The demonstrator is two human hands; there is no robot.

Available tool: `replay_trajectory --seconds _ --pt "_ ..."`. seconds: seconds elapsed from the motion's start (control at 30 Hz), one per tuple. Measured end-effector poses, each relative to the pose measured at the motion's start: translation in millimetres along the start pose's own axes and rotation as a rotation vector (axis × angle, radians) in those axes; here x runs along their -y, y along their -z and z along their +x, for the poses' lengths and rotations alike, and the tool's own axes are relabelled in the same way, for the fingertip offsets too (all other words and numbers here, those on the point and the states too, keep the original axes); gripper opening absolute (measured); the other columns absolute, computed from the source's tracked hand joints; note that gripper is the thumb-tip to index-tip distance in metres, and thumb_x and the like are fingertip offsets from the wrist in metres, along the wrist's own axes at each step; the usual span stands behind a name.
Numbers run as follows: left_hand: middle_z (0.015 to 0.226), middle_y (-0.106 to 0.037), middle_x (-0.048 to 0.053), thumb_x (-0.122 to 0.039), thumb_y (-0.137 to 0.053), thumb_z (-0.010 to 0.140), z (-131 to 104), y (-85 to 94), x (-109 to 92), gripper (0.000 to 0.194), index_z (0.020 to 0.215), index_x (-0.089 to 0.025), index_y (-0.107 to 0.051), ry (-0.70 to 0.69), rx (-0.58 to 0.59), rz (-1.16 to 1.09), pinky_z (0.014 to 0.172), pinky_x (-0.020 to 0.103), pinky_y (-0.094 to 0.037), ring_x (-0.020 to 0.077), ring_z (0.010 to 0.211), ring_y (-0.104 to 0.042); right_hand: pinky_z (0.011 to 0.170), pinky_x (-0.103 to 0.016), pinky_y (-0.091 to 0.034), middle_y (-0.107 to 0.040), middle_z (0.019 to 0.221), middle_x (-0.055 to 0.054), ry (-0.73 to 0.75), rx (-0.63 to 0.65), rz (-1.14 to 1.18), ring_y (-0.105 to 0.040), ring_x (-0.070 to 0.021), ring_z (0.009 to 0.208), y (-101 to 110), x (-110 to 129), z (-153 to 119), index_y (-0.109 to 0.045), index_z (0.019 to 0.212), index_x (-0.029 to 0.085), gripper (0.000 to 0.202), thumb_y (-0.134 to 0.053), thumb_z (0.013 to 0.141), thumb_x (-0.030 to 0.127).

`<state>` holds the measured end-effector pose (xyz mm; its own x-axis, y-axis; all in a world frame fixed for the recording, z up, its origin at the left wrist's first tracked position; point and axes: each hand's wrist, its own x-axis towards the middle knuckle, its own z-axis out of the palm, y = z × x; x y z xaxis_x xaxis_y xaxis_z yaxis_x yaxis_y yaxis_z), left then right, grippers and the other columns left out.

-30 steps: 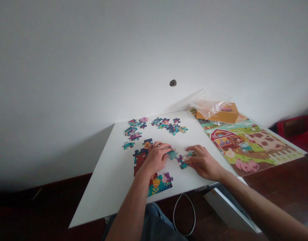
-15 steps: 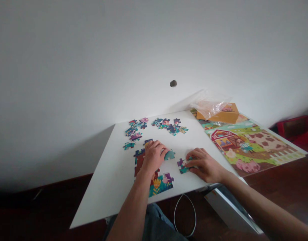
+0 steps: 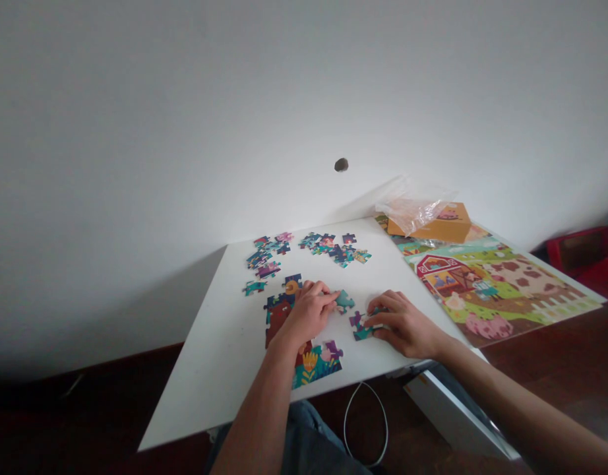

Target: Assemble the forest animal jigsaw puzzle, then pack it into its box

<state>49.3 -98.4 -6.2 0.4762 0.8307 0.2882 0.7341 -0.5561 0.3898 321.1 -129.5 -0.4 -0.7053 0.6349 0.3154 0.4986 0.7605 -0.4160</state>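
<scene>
My left hand [image 3: 311, 311] reaches over a partly joined jigsaw [image 3: 278, 318] with a brown figure and a yellow flower. Its fingers are closed together, the tips at the edge of a teal puzzle piece [image 3: 344, 301]. To the right, my right hand [image 3: 405, 323] has thumb and fingers closed on a purple and teal puzzle piece [image 3: 361, 328], which lies on the white table; the fingers hide part of it. A narrow gap separates these two pieces. The left hand and forearm cover the jigsaw's middle.
Several loose puzzle pieces [image 3: 268, 247] lie at the back left of the white table [image 3: 210, 369], and more puzzle pieces [image 3: 343, 254] at the back middle. On the right, a farm picture sheet [image 3: 521, 280] carries an orange box [image 3: 447, 227] under a clear plastic bag [image 3: 407, 204].
My left hand has shifted slightly right, and the teal piece has moved right with it, closer to the piece at my right hand. My right hand has hardly moved.
</scene>
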Motion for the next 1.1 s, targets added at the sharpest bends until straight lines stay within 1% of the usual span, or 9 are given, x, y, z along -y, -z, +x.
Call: replay_trajectory --seconds 0.1,0.23,0.4,0.57,0.8,0.87,0.97,1.03,1.1 --pt "0.097 -0.061 0.005 -0.017 -0.054 0.092 0.5 -2.6 1.5 0.035 0.122 -0.030 -0.068 -0.002 0.002 -0.008 0.090 0.040 -0.044 0.0222 0.096 -0.048 0.091 -0.042 -0.040 -0.062 0.116 -0.008 0.003 -0.002 0.000 -0.053 -0.0231 0.104 0.3 0.4 0.0 -0.068 0.113 0.029 0.023 -0.055 0.095 0.033" --pt "0.095 -0.062 0.005 -0.023 -0.061 0.090 1.5 -5.6 2.7 0.030 0.118 -0.029 -0.070 -0.008 -0.012 -0.008 0.089 0.039 -0.043 0.0224 0.095 -0.048 0.092 -0.042 -0.040 -0.063 0.117 -0.007 0.015 0.007 -0.001 -0.053 -0.0226 0.105 0.3 1.3 0.3 -0.068 0.114 0.030 0.023 -0.054 0.096 0.033" --pt "0.107 -0.062 0.005 -0.025 -0.061 0.091 3.1 -8.7 -1.3 0.026 0.113 -0.030 -0.072 -0.018 -0.049 0.039 0.092 0.041 -0.042 0.0231 0.101 -0.048 0.094 -0.041 -0.040 -0.064 0.122 -0.005 0.034 0.022 -0.017 -0.052 -0.0219 0.108 0.0 0.2 1.4 -0.068 0.116 0.030 0.025 -0.052 0.097 0.032" --pt "0.114 -0.065 0.001 -0.024 -0.057 0.093 6.8 -12.4 -6.4 0.025 0.109 -0.033 -0.074 -0.085 -0.060 0.023 0.093 0.040 -0.040 0.0224 0.104 -0.048 0.096 -0.042 -0.041 -0.064 0.126 -0.004 0.017 0.022 -0.048 -0.051 -0.0232 0.110 -1.9 -2.2 1.7 -0.067 0.119 0.032 0.027 -0.052 0.097 0.035" --pt "0.120 -0.068 0.001 -0.029 -0.054 0.095 9.8 -11.2 -11.6 0.024 0.109 -0.032 -0.074 -0.109 -0.041 -0.024 0.093 0.041 -0.040 0.0229 0.108 -0.049 0.096 -0.045 -0.042 -0.053 0.136 -0.007 -0.009 -0.023 -0.081 -0.048 -0.0262 0.118 -1.1 0.9 1.5 -0.070 0.113 0.032 0.024 -0.055 0.095 0.038" --pt "0.123 -0.067 0.002 -0.035 -0.058 0.093 8.6 -8.9 -14.2 0.024 0.111 -0.031 -0.073 -0.106 -0.025 -0.025 0.095 0.043 -0.040 0.0244 0.111 -0.048 0.096 -0.045 -0.042 -0.054 0.134 -0.008 -0.021 -0.025 -0.084 -0.049 -0.0260 0.117 -1.0 1.6 1.5 -0.070 0.114 0.031 0.025 -0.055 0.095 0.038" --pt "0.132 -0.062 0.003 -0.042 -0.066 0.087 6.6 -6.1 -17.7 0.033 0.117 -0.030 -0.070 -0.119 0.013 -0.019 0.100 0.046 -0.038 0.0275 0.119 -0.045 0.096 -0.044 -0.042 -0.057 0.128 -0.009 -0.027 -0.021 -0.082 -0.051 -0.0248 0.113 -1.3 1.6 1.6 -0.068 0.117 0.031 0.026 -0.055 0.095 0.038" --pt "0.137 -0.059 0.002 -0.037 -0.064 0.089 6.2 -5.7 -18.1 0.031 0.119 -0.031 -0.069 -0.129 0.028 -0.015 0.103 0.047 -0.036 0.0276 0.123 -0.044 0.095 -0.044 -0.042 -0.059 0.124 -0.009 -0.023 -0.018 -0.079 -0.053 -0.0241 0.110 -1.5 1.6 1.8 -0.067 0.118 0.030 0.026 -0.055 0.095 0.038" --pt "0.135 -0.061 0.001 -0.030 -0.059 0.092 6.7 -6.6 -16.5 0.026 0.116 -0.031 -0.070 -0.125 0.015 -0.014 0.104 0.047 -0.035 0.0260 0.122 -0.046 0.094 -0.043 -0.042 -0.061 0.121 -0.008 -0.017 -0.020 -0.074 -0.054 -0.0236 0.108 -1.4 1.9 2.1 -0.067 0.116 0.030 0.025 -0.055 0.095 0.037"
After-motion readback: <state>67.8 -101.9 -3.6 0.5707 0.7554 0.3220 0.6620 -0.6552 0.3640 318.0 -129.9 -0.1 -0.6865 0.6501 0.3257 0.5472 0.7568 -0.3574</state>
